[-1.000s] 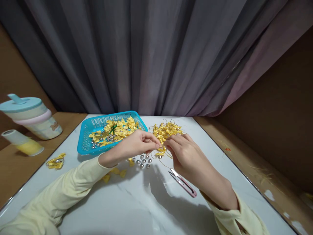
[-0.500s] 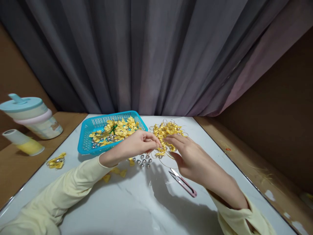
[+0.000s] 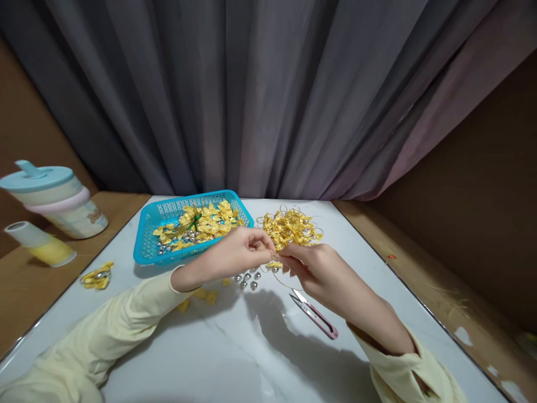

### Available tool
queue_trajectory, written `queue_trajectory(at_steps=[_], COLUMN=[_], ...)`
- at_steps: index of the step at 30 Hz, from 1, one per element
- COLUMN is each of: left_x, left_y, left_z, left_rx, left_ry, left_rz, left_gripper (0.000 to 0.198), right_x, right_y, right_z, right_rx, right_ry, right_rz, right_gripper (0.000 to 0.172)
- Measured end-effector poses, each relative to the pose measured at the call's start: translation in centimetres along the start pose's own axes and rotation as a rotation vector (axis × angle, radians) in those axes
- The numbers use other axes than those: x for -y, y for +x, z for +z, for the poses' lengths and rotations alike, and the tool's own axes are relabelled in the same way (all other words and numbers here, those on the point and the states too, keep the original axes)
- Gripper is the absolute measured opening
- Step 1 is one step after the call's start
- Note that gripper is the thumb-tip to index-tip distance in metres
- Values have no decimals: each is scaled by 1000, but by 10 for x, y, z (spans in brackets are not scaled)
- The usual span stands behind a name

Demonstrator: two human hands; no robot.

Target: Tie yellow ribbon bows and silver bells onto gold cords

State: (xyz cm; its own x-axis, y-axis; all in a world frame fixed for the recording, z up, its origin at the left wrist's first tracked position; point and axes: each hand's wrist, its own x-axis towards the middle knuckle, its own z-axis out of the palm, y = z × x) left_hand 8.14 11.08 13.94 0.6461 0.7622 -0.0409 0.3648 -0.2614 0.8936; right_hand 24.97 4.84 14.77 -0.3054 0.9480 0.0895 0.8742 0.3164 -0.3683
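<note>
Head view: my left grip (image 3: 241,249) has its fingertips pressed together; my right grip (image 3: 321,266) pinches thumb to forefinger, tips meeting the left ones. Whatever sits between them is too small to make out. Thin wiry gold cord (image 3: 284,284) curves below my right fingers, toward the snips.

Pile of yellow bows (image 3: 289,226) just beyond my fingertips: satiny, folded, tangled with springy cord loops. Round shiny metal bells (image 3: 247,277) in a loose cluster on the counter (image 3: 235,347) below my left hand. Counter is white, glossy, marbled. Left of the pile: blue plastic basket (image 3: 146,240), lattice walls, rounded corners, holding more bows, bells and a strand bundle with a green tie (image 3: 196,220). Snips (image 3: 316,319) lie by my right wrist: slim metal blades, pink handle.

Versus half a second ago: right fingers were spread and clear of the left; now they're closed and back against it. Left hand nearly in place, fingers turned slightly. More of the pile shows now. One bell has gone behind my left hand. Basket and snips unchanged.
</note>
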Motion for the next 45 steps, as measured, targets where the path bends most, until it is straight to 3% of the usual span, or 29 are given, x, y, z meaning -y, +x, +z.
queue_trajectory(at_steps=[13, 25, 36, 41, 45], left_x=[-5, -5, -10, -8, -5], left_y=[-4, -4, -6, -4, -3], left_z=[-3, -6, -9, -11, -11], left_rx=[-4, 4, 135, 145, 116], left_ry=[33, 19, -166, -233, -199], left_rz=[27, 26, -35, -11, 10], left_gripper=[9, 9, 9, 10, 13], right_x=[-4, -9, -4, -9, -17], right_y=[-3, -7, -8, -10, -8], right_z=[-6, -9, -10, -9, -10], right_rx=[125, 77, 32, -31, 20], right_ry=[-16, 49, 84, 51, 75], right_rz=[-50, -144, -164, -164, -157], right_gripper=[24, 28, 36, 30, 22])
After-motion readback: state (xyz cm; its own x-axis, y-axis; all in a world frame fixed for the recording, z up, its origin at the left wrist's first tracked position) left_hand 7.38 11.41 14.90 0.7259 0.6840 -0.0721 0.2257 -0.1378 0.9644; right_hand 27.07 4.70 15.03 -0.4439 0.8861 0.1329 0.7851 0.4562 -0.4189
